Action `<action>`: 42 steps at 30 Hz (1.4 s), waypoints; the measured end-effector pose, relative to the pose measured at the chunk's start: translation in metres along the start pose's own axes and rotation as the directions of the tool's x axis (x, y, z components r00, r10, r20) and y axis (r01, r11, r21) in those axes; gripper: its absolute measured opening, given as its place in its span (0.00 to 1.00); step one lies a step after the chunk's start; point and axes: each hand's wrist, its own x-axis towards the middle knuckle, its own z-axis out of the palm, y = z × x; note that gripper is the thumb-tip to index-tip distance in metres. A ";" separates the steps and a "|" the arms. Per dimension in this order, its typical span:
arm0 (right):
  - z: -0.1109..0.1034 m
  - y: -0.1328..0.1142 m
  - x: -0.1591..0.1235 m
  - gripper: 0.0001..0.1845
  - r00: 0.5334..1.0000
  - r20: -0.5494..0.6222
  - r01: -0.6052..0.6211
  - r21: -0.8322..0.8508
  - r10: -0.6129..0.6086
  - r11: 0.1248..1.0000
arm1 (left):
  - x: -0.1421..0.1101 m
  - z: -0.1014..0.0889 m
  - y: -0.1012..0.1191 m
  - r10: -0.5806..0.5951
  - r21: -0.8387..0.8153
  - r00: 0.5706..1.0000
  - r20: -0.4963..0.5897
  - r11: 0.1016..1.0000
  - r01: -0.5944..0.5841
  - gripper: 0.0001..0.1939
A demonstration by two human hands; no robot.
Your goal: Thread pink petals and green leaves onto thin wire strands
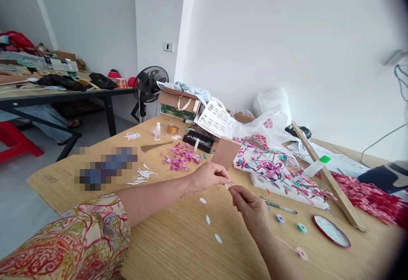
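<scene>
Over the middle of the wooden table [172, 246], my left hand [207, 176] is closed in a pinch on a small white petal-shaped piece [226, 186] with a bit of pink at its tip. Just to its right, the fingers of my right hand [250, 205] are pinched together; what they hold is too small to make out. A fine thread seems to hang below the left fingertips. Three loose white petal pieces [208, 219] lie in a row below my hands. Behind them a wooden block [225, 154] stands upright.
Pink petals [181, 157], white cut pieces [142, 176] and a small bottle [157, 131] lie beyond my left arm. To the right are flower sprays [277, 165] on white foam, a wooden bar [338, 195], thread spools [302, 227] and a red-rimmed round hoop [331, 231].
</scene>
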 end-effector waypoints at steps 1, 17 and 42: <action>0.002 -0.003 -0.002 0.15 1.000 0.001 0.020 -0.039 -0.020 0.999 | 0.000 0.000 0.000 0.010 0.054 1.000 -0.020 0.999 -0.009 0.07; -0.014 -0.002 0.004 0.13 0.999 0.016 0.048 0.042 -0.049 0.998 | -0.005 0.000 0.003 -0.029 -0.018 0.966 0.256 0.999 0.035 0.06; -0.012 -0.006 0.005 0.14 0.995 0.097 -0.048 0.150 0.034 0.987 | -0.003 0.000 0.001 -0.031 0.007 0.975 0.220 1.000 0.030 0.06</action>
